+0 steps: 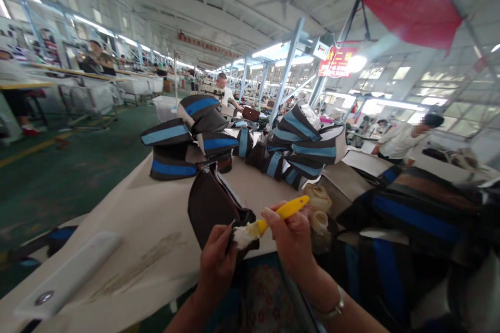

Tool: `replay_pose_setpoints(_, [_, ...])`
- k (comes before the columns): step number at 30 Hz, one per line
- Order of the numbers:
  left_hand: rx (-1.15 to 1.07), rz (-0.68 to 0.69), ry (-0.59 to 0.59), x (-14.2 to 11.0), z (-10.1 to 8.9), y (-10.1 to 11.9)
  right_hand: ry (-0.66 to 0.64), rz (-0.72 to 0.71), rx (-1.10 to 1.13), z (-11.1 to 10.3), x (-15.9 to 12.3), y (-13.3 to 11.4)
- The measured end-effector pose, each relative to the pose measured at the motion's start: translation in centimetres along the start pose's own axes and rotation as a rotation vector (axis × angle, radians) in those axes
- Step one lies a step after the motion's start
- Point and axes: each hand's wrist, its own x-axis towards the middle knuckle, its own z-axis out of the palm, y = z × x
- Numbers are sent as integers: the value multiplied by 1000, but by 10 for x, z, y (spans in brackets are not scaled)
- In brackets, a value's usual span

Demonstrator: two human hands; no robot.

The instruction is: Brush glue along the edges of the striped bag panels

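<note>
My left hand (217, 257) is closed on the near edge of a dark brown bag piece (209, 205), which stands tilted on the table. In my right hand (291, 237) is a brush with a yellow handle (289, 208), gripped between thumb and fingers. Its whitish bristles (245, 235) touch the dark edge beside my left fingers. Just right of my right hand are a yellowish plastic jug (317, 199) and a small open container (320, 222), both partly hidden.
Dark bag pieces with blue stripes are piled at the back left (174, 167) and back centre (300, 138). More striped pieces (417, 213) crowd the right. A white bar-shaped object (70, 276) lies on the table (156, 229). Other people work farther off.
</note>
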Motion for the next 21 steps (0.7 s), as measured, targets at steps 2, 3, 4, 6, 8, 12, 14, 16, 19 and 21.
replay_pose_setpoints(2, [19, -2, 13, 0, -2, 1, -38, -61, -114, 7, 9, -1])
replay_pose_setpoints(3, [30, -12, 17, 1, -4, 2, -47, -105, -173, 8, 14, 0])
replay_pose_setpoints(4, [38, -27, 18, 1, -6, 3, -40, -154, -234, 6, 20, 0])
replay_pose_setpoints(6, [28, -64, -1, 5, -11, 6, 42, -227, -327, -2, 30, 0])
replay_pose_setpoints(8, [-19, -102, -39, 9, -16, 10, 145, -237, -331, -10, 36, -1])
replay_pose_setpoints(12, [-137, -177, -110, 18, -24, 17, 73, -222, -181, -9, 36, -1])
replay_pose_setpoints(14, [-185, -229, -148, 20, -26, 19, 14, -262, -207, -4, 37, 0])
replay_pose_setpoints(16, [-224, -272, -180, 20, -28, 19, 65, -282, -262, -2, 42, 1])
replay_pose_setpoints(19, [-254, -305, -201, 21, -29, 17, 154, -245, -207, -3, 47, 0])
replay_pose_setpoints(21, [-261, -317, -205, 22, -31, 16, 105, -259, -175, -4, 48, 1])
